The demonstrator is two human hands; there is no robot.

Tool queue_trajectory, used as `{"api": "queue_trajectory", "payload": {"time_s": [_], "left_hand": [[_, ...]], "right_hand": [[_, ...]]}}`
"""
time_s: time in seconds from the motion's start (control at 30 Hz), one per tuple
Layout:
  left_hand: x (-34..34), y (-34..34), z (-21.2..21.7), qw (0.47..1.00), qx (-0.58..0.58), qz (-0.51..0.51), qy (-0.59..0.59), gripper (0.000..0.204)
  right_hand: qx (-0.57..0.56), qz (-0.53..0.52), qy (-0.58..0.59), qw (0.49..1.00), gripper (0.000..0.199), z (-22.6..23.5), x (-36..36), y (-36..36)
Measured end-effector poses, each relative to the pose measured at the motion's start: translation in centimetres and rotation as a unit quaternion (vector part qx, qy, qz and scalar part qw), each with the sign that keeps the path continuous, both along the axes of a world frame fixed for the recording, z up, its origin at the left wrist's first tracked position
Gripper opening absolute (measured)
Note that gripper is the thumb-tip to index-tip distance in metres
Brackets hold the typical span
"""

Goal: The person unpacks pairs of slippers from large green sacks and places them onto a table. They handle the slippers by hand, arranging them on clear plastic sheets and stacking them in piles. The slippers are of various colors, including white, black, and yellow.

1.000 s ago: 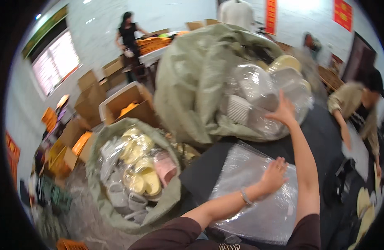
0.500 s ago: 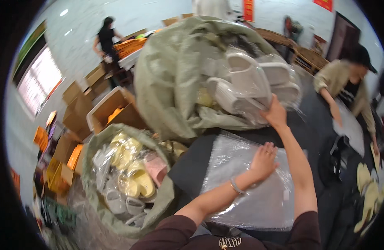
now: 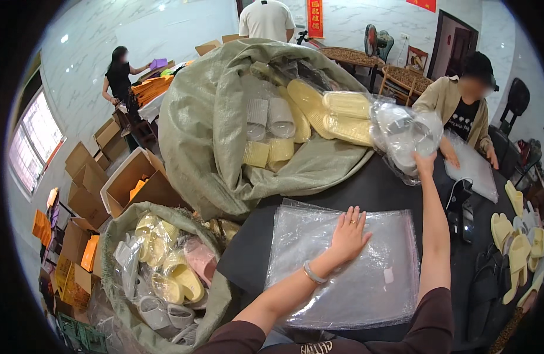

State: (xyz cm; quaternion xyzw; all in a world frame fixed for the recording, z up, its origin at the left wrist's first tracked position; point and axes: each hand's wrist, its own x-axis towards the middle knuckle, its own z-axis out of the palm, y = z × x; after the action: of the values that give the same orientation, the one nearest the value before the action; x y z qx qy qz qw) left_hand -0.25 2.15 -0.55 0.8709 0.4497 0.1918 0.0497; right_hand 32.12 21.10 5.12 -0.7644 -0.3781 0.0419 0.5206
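My left hand [image 3: 350, 237] lies flat, fingers spread, on a stack of clear plastic bags [image 3: 337, 295] on the dark table. With my arm stretched forward, my right hand [image 3: 424, 164] grips the near edge of a clear-bagged bundle of whitish slippers [image 3: 406, 134]. That bundle is beyond the stack, to the right of a big green woven sack [image 3: 192, 124]. Yellow slippers [image 3: 350, 115] and pale grey ones [image 3: 271, 116], bagged in clear plastic, show in the sack's mouth. My fingertips are partly hidden by the shiny plastic.
A smaller woven sack [image 3: 222, 307] of bagged slippers stands at the left, near cardboard boxes [image 3: 89, 186]. Across the table, a person [image 3: 461, 109] handles clear bags [image 3: 469, 165]. Loose slippers [image 3: 518, 253] lie at the right, beside a black device [image 3: 462, 215].
My right hand has carried the bagged whitish slippers rightward, away from the sack's mouth, uncovering yellow slippers. My left hand stays flat on the bags. The view has shifted.
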Motion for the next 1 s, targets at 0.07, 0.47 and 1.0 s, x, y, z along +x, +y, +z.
{"api": "queue_trajectory", "payload": {"time_s": [0.07,0.47,1.0], "left_hand": [[0.8,0.0,0.3,1.000,0.000,-0.013,-0.005,0.065],[-0.4,0.0,-0.4,1.000,-0.004,0.016,-0.019,0.064],[0.3,0.2,-2.8,0.981,0.110,-0.006,-0.158,0.054]], "right_hand": [[-0.041,-0.014,0.078,0.996,0.099,-2.5,5.4,1.4],[0.240,0.304,-0.296,0.873,0.054,7.2,-22.8,3.0],[0.121,0.384,-0.513,0.758,0.083,-2.0,-41.8,9.7]]}}
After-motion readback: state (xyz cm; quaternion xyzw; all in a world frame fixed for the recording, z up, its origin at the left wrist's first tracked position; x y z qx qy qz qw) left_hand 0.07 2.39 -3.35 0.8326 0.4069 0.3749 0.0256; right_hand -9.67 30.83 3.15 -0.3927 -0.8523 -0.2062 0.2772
